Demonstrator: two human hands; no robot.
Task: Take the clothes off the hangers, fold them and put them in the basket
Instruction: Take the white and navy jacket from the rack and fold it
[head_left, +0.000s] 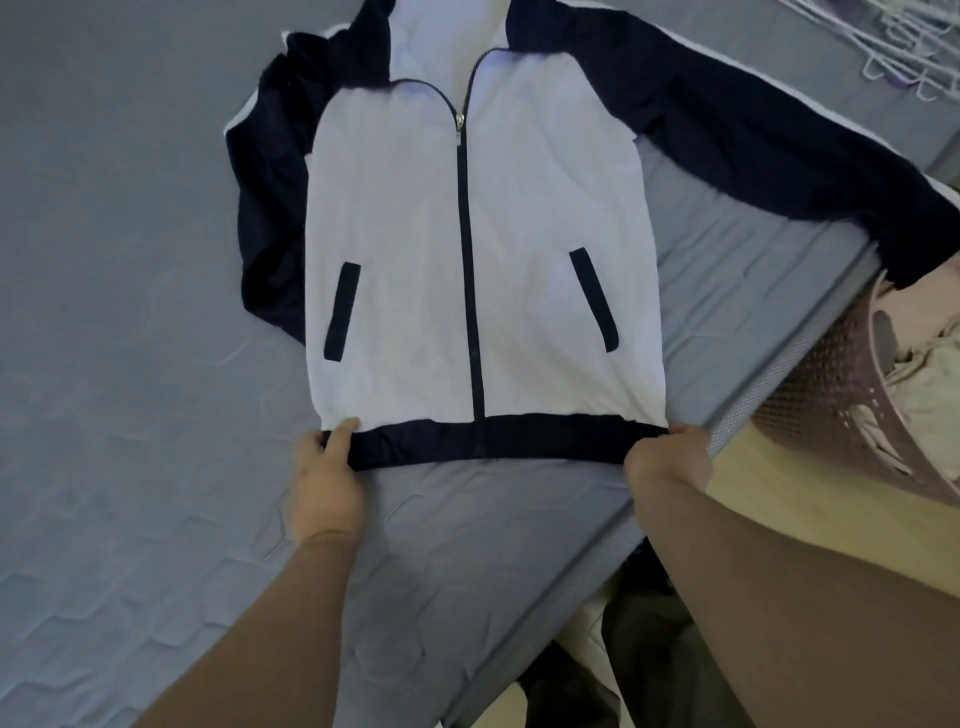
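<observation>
The white zip-up jacket (415, 234) with navy sleeves lies face up, zipped and flat on the grey bed (130, 312). The left grip (327, 467) pinches the left corner of the dark hem, thumb on top. The right grip (670, 457) is curled around the right corner, fingers mostly hidden. One sleeve is bunched beside the body and the other stretches out toward the pink basket (831, 415), which has clothes in it. White hangers (914, 47) are piled at the far corner.

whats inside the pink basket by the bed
Pale cream and pink clothes lie in the basket. The jacket's dark sleeve reaches over its far rim and covers part of them; whatever lies deeper is hidden by the wall.
</observation>
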